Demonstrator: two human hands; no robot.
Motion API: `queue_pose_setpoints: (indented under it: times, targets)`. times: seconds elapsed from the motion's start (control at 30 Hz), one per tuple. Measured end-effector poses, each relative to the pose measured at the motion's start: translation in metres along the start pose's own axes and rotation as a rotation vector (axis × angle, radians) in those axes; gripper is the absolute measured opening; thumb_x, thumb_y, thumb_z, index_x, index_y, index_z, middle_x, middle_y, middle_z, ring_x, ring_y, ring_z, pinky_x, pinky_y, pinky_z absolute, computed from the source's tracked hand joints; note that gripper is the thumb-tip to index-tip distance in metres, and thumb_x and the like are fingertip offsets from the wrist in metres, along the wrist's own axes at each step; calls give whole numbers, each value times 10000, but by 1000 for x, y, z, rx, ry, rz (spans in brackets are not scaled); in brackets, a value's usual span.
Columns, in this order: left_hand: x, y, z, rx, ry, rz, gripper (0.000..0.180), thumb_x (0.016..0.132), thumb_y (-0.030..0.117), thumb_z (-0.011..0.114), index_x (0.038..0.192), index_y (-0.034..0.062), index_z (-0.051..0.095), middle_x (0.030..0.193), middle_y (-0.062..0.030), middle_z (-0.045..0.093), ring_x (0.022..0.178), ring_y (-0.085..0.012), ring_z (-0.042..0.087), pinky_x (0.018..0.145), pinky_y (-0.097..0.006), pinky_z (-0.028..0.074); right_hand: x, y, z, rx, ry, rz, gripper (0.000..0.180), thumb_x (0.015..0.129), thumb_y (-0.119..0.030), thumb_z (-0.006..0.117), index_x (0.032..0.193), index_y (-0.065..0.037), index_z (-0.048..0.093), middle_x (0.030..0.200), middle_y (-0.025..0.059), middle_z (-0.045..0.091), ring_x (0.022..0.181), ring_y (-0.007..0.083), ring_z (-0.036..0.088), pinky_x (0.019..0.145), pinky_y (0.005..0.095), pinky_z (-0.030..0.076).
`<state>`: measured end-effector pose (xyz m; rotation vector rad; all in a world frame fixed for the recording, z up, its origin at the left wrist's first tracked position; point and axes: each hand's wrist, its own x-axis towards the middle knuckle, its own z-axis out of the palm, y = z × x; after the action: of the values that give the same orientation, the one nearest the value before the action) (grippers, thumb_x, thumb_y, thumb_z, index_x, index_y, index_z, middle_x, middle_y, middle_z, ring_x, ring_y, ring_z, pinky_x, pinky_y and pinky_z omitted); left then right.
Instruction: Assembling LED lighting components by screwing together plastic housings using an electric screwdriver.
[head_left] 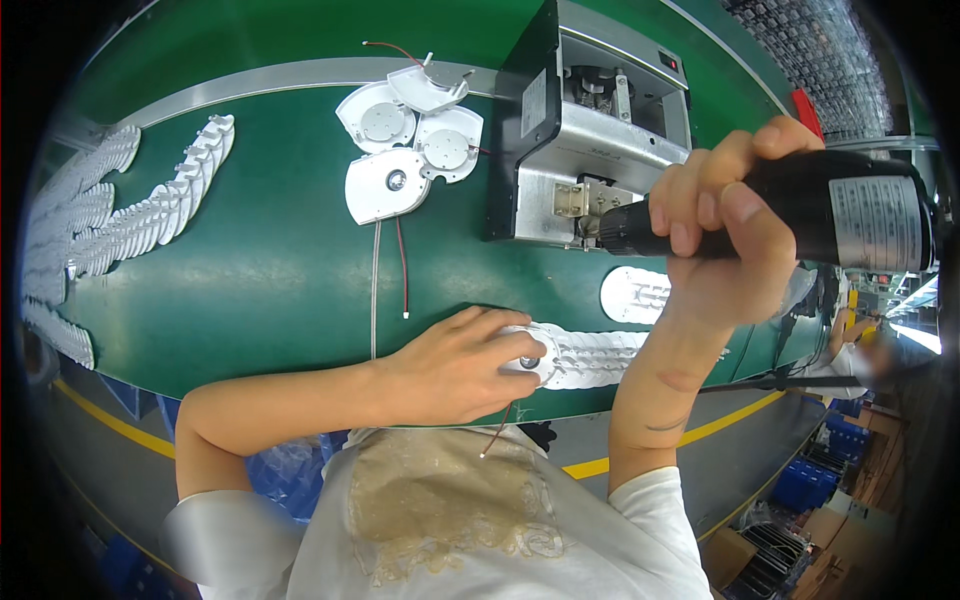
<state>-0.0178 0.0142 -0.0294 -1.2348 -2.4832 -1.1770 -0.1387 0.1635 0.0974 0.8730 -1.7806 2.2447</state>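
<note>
In my right hand (pixel 725 215) is a black electric screwdriver (pixel 800 200), gripped round its body. Its nose points left, at the metal pick-up block (pixel 578 200) on the front of a screw feeder (pixel 600 130). My left hand (pixel 470 365) lies at the bench's near edge, its fingers and thumb closed over a round white plastic housing (pixel 543 350). A thin dark red wire (pixel 497 430) hangs from that housing over the edge. To its right, a row of similar white parts (pixel 600 360) runs on under my right forearm.
Several white housings with wires (pixel 385 185) are grouped on the green bench (pixel 270 260), left of the feeder. Stacked rows of white parts (pixel 150 220) lie at the far left. Another white part (pixel 632 295) sits in front of the feeder. At the far right another person (pixel 850 355) is visible.
</note>
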Motion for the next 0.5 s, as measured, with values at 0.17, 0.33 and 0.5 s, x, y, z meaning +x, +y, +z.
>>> queue_pose_setpoints:
  times: [0.17, 0.33, 0.5]
  targets:
    - [-1, 1, 1, -15, 22, -12, 149, 750, 172, 638, 892, 128, 624, 1087, -32, 536, 1107, -267, 494, 873, -372, 435, -5, -2, -2, 14, -25, -35, 381, 720, -76, 478, 1095, -16, 449, 634, 67, 447, 425, 140, 411, 457, 324, 391]
    - [-1, -2, 1, -36, 28, -3, 163, 721, 163, 649, 876, 127, 613, 1087, -37, 532, 1104, -277, 490, 874, -375, 432, -3, 0, -4, 9, -129, -60, 396, 726, -73, 495, 1115, -16, 444, 650, 71, 462, 438, 145, 427, 469, 330, 391]
    - [-2, -5, -4, 1, -35, -10, 217, 739, 191, 647, 950, 143, 644, 1128, -26, 541, 1132, -259, 494, 862, -366, 434, 16, -21, -21, 253, -323, 72, 351, 773, -129, 530, 1106, -42, 458, 665, -12, 400, 485, 77, 407, 502, 260, 358]
